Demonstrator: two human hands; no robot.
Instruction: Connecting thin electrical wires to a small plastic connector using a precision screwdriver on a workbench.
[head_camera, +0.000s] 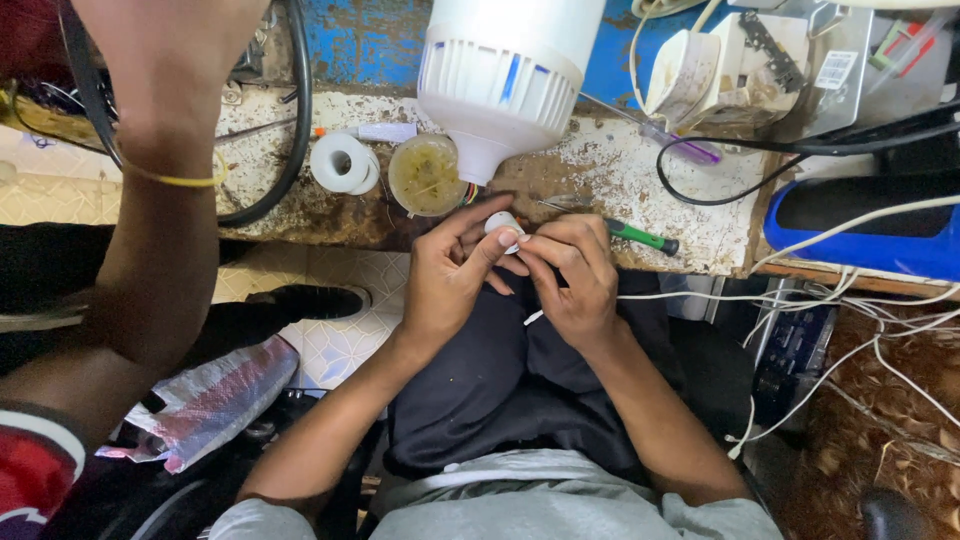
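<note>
- Head view: the left hand (450, 275) pinches a small white round part (503, 224) between thumb and fingertips, holding it just off the near edge of the workbench (620, 180), above the lap.
- The right hand (572, 275) is curled tight against the same part, its fingers closed on something thin; a short white wire end (533, 317) pokes out below the hand. What exactly it grips is hidden by the fingers.
- On the bench just beyond the hands lie a green-handled screwdriver (640, 238), a round tin of yellowish paste (427, 174) and a roll of white tape (343, 162).
- A large white bulb housing (500, 75) lies on the bench with its neck pointing toward the hands; coloured wires show at its neck.
- At the left, another person's arm (150, 200) with a yellow band at the wrist reaches up across the frame.
- White cables (850, 300) trail off the bench at the right, beside a blue case (870, 235).
</note>
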